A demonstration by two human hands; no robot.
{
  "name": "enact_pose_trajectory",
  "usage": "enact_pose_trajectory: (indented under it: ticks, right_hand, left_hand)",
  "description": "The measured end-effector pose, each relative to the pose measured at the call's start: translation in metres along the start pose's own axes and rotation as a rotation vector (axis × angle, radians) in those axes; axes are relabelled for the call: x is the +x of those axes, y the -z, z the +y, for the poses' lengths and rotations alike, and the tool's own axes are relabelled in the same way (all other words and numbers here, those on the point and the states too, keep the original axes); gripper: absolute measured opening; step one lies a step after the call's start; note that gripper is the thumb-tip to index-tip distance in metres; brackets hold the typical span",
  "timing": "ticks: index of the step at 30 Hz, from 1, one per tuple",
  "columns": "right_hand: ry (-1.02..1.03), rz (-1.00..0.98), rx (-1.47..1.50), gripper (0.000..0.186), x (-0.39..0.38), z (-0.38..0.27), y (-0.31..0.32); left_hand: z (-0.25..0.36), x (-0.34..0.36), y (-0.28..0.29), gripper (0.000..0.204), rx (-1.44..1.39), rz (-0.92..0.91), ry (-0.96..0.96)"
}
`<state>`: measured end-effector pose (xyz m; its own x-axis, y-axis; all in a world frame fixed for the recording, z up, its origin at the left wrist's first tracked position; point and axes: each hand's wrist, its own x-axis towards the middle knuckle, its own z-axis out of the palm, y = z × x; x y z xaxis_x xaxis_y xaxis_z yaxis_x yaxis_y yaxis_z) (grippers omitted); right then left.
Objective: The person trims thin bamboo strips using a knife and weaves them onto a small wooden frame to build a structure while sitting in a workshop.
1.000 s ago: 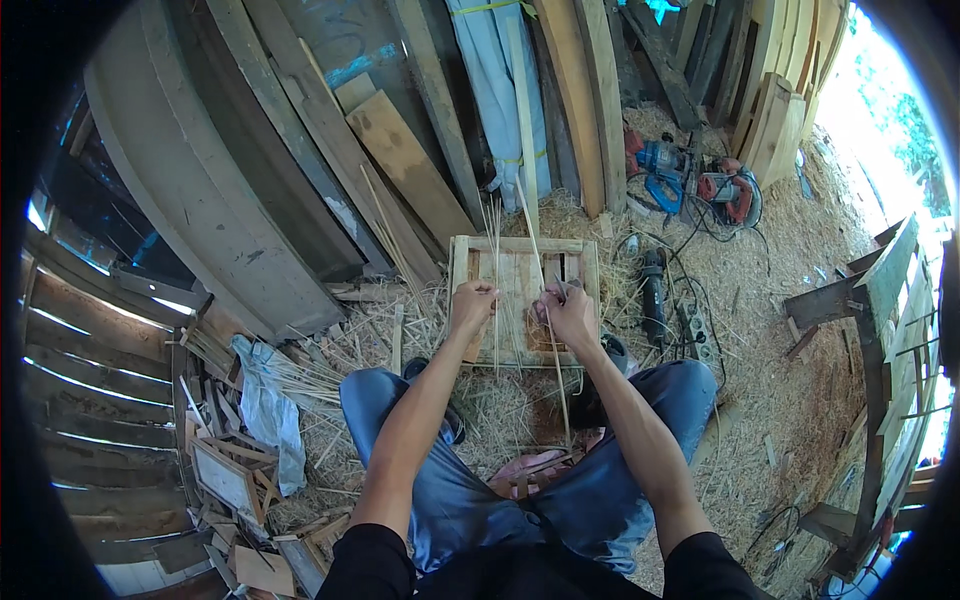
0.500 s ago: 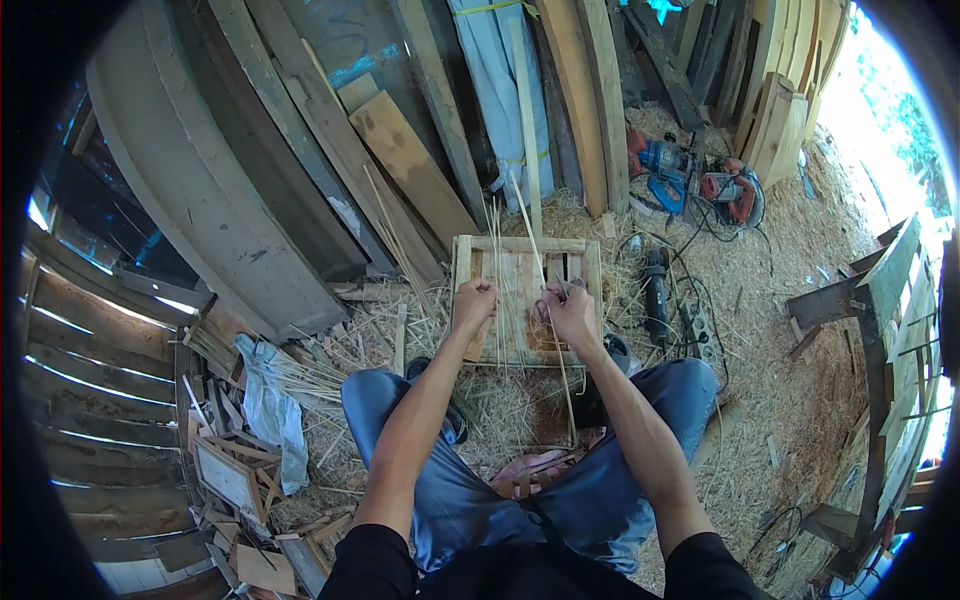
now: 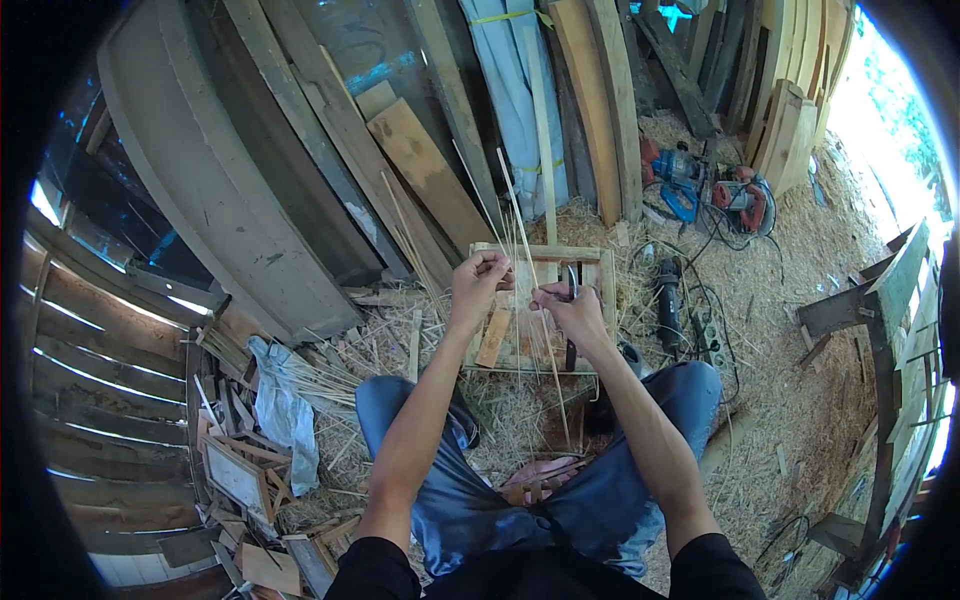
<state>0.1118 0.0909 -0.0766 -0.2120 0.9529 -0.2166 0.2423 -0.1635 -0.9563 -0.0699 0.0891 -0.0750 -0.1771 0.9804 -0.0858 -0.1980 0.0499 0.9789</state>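
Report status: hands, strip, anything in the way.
Right hand gripping long pale strip. Left hand curled near it, grip unclear. Small wood block lying on slatted wooden stand, possibly in the way.

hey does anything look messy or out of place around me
Loose shavings are scattered around the wooden stand, and a power strip lies among them on the right, an odd place for it. On the left, a framed panel sits askew. The thin stick in your right hand looks unbroken.
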Motion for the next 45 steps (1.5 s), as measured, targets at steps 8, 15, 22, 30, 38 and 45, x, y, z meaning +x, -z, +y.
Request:
enact_pose_trajectory:
  ticks: [8, 15, 22, 30, 38, 45]
  right_hand:
    - [0.116, 0.067, -0.223, 0.024, -0.018, -0.008, -0.004]
    - [0.15, 0.027, -0.003, 0.021, -0.013, 0.004, -0.001]
    - [0.178, 0.069, -0.053, 0.022, -0.012, 0.006, 0.003]
    - [0.233, 0.043, -0.237, 0.021, -0.024, 0.0, 0.006]
    - [0.203, 0.024, -0.256, 0.022, -0.027, -0.007, 0.005]
    - [0.205, 0.017, -0.284, 0.024, -0.027, -0.007, 0.001]
  left_hand:
    - [0.008, -0.008, -0.009, 0.009, 0.021, -0.073, -0.072]
    - [0.009, -0.014, -0.015, 0.012, 0.033, -0.115, -0.108]
    - [0.009, -0.017, -0.021, 0.018, 0.041, -0.177, -0.174]
    - [0.031, 0.001, 0.004, 0.021, -0.142, 0.042, -0.216]
    - [0.037, -0.004, 0.006, 0.016, -0.148, 0.005, -0.197]
    - [0.043, -0.008, 0.009, 0.016, -0.149, 0.005, -0.187]
